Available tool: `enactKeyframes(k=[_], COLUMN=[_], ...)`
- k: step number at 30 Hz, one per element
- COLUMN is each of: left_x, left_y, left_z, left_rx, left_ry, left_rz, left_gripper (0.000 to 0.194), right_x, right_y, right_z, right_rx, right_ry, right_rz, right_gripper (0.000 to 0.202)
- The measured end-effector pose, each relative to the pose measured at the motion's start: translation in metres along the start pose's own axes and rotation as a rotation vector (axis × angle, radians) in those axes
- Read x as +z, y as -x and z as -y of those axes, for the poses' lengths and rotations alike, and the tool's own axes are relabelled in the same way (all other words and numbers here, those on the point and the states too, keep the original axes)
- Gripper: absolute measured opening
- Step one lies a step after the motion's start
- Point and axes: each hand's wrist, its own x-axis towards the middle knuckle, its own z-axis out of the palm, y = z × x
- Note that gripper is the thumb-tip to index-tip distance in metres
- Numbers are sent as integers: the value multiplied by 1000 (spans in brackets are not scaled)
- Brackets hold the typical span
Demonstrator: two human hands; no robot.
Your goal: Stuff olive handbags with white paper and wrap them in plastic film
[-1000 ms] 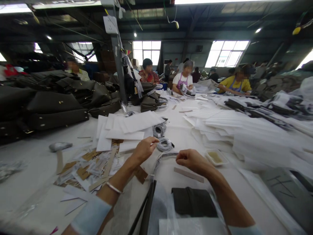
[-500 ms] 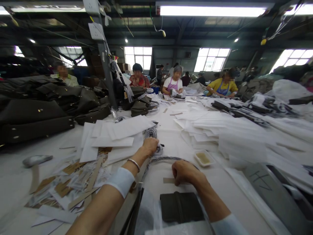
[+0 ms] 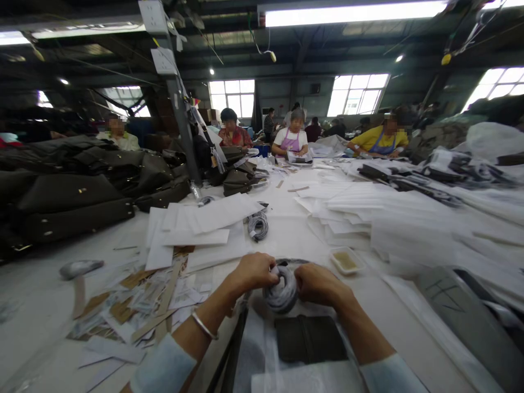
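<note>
Coil (image 3: 280, 300) — grey, round — in left hand (image 3: 254, 273), grip pinching it; right hand (image 3: 318, 284), grip unclear.

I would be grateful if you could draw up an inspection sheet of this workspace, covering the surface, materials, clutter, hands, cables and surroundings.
Surface: white table, much of it covered.
Job's things: grey coil between the hands; dark flat piece with a band across it, nearer the wearer.
Clutter: loose paper and brown tags at left; white sheets beyond them; small tray at right.
Hands: left hand grips the coil; right hand is curled beside it, contact unclear.
Cables: thin cord hanging overhead.
Surroundings: heaped dark bags at left; co-workers across the table.
</note>
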Motion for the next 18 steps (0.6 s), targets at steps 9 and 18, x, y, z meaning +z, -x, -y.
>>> enactKeyframes(k=[9,18], left_x=[32,39], left_y=[-8,-14], left_z=[8,12], left_rx=[-97,-138], left_ry=[-164,-25], left_rz=[-216,-195], left_gripper=[27,34], right_x=[-5,-23], right_y=[-8,-2], right_z=[-19,-4], right_rx=[77,-30], right_ry=[-241,-1437], right_rz=[2,-126], right_gripper=[16,34])
